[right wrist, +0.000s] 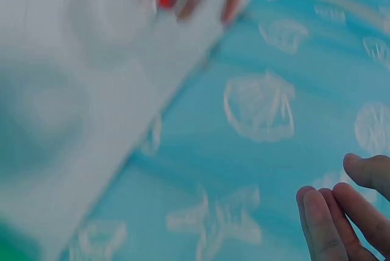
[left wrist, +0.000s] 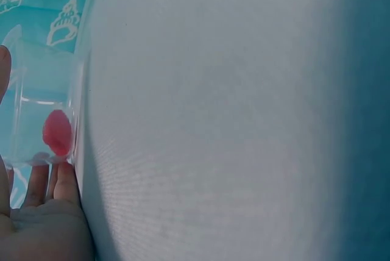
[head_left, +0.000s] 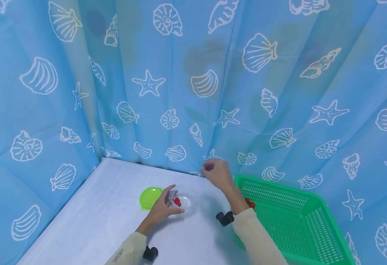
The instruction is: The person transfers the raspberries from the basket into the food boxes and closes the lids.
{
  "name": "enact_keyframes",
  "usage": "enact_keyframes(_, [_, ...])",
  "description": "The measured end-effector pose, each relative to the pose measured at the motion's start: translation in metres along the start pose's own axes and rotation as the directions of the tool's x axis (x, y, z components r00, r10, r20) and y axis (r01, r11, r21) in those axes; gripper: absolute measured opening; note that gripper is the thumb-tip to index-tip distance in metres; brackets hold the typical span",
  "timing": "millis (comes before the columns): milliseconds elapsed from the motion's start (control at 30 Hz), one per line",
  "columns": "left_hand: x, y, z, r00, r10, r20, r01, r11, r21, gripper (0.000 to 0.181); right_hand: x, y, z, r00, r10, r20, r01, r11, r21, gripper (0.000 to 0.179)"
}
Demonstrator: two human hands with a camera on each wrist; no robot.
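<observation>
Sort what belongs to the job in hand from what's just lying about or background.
Job, seemingly:
clear container, held by the left hand
red piece inside it
green basket with red pieces
lime-green lid, probably

Background:
shell-print curtain
white table

The clear tub [head_left: 185,202] looks like glossy plastic, the basket [head_left: 273,195] perforated plastic, the worktop [head_left: 187,243] matt, the curtain [head_left: 173,66] smooth.

Two hands [head_left: 161,209], two wrist cameras [head_left: 224,218], one clear cup [head_left: 186,202], one lime lid [head_left: 150,198], one green basket [head_left: 273,189], three visible red pieces [head_left: 177,201].
</observation>
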State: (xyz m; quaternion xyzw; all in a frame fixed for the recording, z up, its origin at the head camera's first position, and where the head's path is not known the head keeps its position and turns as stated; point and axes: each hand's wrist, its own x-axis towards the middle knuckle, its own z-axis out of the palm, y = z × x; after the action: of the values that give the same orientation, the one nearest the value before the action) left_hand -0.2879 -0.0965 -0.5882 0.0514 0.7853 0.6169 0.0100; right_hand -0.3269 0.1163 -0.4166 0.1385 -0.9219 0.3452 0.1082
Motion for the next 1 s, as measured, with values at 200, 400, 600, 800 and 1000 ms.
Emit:
enact_keyframes(200, [0.0,0.0,0.0,1.0,-0.002,0.002,0.002,1.0,0.006,0.096,0.008,0.043,-0.059,0.995,-0.024,-0.095,0.023,1.0,-0.011,0.017])
enact_keyframes(400, [0.0,-0.001,-0.002,1.0,-0.01,-0.017,0.011,1.0,0.017,0.096,-0.003,0.096,-0.088,0.986,0.159,0.05,-0.162,0.983,0.085,0.029])
enact_keyframes(600, [0.0,0.002,-0.001,1.0,-0.002,-0.011,0.002,1.0,0.021,0.095,-0.022,0.139,-0.088,0.913,0.366,0.181,-0.396,0.9,0.181,0.036])
enact_keyframes(800, [-0.001,0.003,0.001,1.0,-0.007,-0.003,0.007,1.0,0.017,0.094,-0.038,0.174,-0.084,0.871,0.458,0.177,-0.474,0.879,0.054,0.028])
enact_keyframes(1000, [-0.002,0.004,0.001,1.0,-0.019,-0.011,0.019,0.999,0.026,0.094,-0.043,0.2,-0.072,0.826,0.535,0.179,-0.551,0.833,0.055,0.04])
